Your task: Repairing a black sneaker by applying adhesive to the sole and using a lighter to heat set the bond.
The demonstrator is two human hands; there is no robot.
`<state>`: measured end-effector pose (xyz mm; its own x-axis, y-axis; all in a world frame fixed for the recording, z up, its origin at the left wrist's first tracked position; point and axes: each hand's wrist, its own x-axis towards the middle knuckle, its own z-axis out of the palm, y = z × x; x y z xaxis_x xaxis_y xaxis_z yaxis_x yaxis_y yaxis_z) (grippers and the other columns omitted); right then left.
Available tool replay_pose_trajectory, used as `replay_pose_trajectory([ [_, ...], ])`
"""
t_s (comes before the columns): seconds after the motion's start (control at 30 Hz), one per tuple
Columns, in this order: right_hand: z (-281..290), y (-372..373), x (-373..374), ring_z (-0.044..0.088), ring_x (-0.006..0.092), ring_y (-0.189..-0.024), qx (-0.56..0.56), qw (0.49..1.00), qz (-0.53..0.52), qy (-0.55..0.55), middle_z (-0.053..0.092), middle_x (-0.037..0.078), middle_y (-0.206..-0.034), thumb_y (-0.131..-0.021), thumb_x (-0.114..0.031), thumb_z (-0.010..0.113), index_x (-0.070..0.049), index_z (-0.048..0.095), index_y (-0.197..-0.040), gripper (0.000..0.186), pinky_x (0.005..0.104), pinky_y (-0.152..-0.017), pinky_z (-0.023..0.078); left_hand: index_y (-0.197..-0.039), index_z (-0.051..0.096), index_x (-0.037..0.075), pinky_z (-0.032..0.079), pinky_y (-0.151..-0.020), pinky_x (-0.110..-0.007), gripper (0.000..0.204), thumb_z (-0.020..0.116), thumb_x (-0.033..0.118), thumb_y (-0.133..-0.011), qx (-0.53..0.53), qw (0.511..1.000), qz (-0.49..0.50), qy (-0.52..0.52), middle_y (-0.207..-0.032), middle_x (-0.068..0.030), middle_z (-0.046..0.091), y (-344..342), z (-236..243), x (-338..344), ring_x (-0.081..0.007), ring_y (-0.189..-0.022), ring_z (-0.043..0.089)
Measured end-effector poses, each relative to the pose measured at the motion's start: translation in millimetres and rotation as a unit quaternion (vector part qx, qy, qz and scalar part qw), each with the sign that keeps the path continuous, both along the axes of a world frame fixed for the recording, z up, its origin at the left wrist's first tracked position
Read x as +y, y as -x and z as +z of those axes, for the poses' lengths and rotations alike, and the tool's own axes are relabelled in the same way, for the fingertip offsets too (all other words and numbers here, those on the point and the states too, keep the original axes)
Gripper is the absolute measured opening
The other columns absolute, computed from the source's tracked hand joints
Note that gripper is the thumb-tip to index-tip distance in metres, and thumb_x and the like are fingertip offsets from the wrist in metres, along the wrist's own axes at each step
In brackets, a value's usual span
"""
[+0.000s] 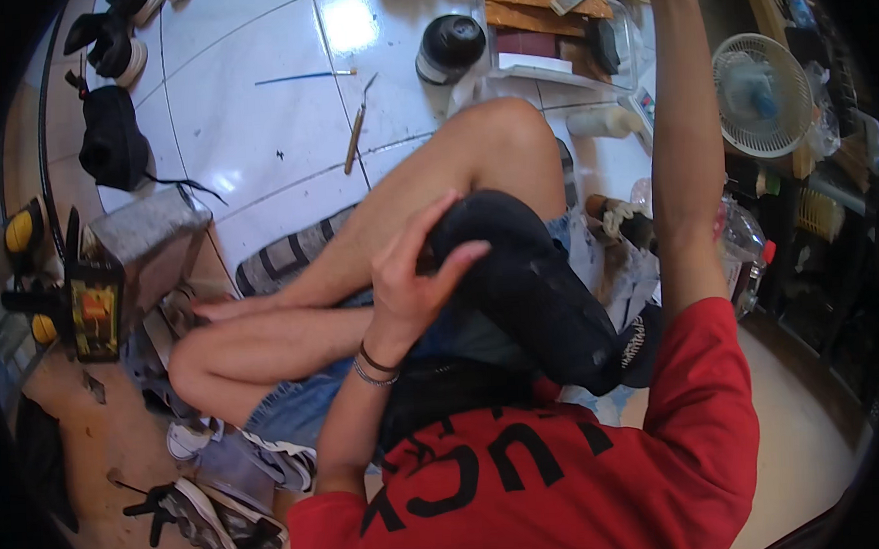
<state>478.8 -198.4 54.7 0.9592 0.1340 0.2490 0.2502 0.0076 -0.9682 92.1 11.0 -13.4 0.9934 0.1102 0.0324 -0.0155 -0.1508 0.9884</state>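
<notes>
Across my lap lies a long black shoe-like thing [533, 280], its rounded end turned up and away from me. My left hand [415, 266] grips that rounded end, thumb on the near side and fingers round the far side. At its lower right end, a dark piece with pale lettering [642, 349] shows beside my sleeve. My right arm stretches far forward past a clear plastic bin [629, 55], and its hand is cut off by the upper edge. On the tiles beyond my knee lie a thin blue paintbrush [303, 78] and a wooden-handled tool with a bent metal tip [357, 139].
A black round bottle [451, 46] stands beside the bin. To the right are a pale bottle [602, 122], a white basket [763, 95] and a red-capped clear bottle [749, 246]. A grey block [151, 233], a black shoe [112, 142] and grey shoes [210, 525] sit on the left.
</notes>
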Motion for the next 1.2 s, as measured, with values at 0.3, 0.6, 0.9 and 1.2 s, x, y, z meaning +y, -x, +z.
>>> replay_pose_trajectory([
  [0.3,29,201,-49,0.058,0.0094,-0.073,0.072,0.989,0.070,0.110,0.072,0.011,-0.110,-0.102,-0.030,0.056,-0.006,0.068,-0.118,0.032,0.0252,-0.052,0.047,-0.112,0.069,0.000,0.055,-0.075,-0.033,0.024,0.070,0.004,-0.089,-0.122,0.989,0.057,-0.064,-0.099,-0.0173,0.073,-2,19,-21,-0.0293,-0.090,0.072],
  [0.6,27,298,-67,0.057,0.0092,-0.069,0.200,0.960,0.169,-0.101,0.070,0.022,-0.106,-0.106,-0.041,0.045,0.002,0.056,-0.131,0.051,0.0244,-0.056,0.052,-0.110,0.071,0.000,0.053,-0.075,-0.029,0.021,0.069,0.011,-0.093,-0.126,0.988,-0.023,-0.082,-0.095,-0.0149,0.074,-4,21,-51,-0.0208,-0.087,0.072],
  [0.9,-5,303,-58,0.065,0.0188,-0.100,-0.034,0.965,0.188,0.181,0.066,0.013,-0.119,-0.083,-0.030,0.081,0.002,0.058,-0.127,0.059,0.0319,-0.082,0.051,-0.105,0.070,0.000,0.054,-0.076,-0.036,0.020,0.071,0.013,-0.090,-0.074,0.994,-0.039,-0.073,-0.096,-0.0179,0.072,-9,25,-53,-0.0319,-0.087,0.071],
  [1.2,6,302,-51,0.069,0.0236,-0.085,-0.140,0.942,0.220,0.212,0.075,0.010,-0.100,-0.063,-0.022,0.090,-0.001,0.070,-0.106,0.052,0.0321,-0.072,0.055,-0.124,0.060,-0.004,0.054,-0.085,-0.033,0.040,0.074,0.010,-0.089,-0.013,0.998,-0.057,-0.004,-0.112,-0.0172,0.068,13,21,-35,-0.0265,-0.098,0.068],
])
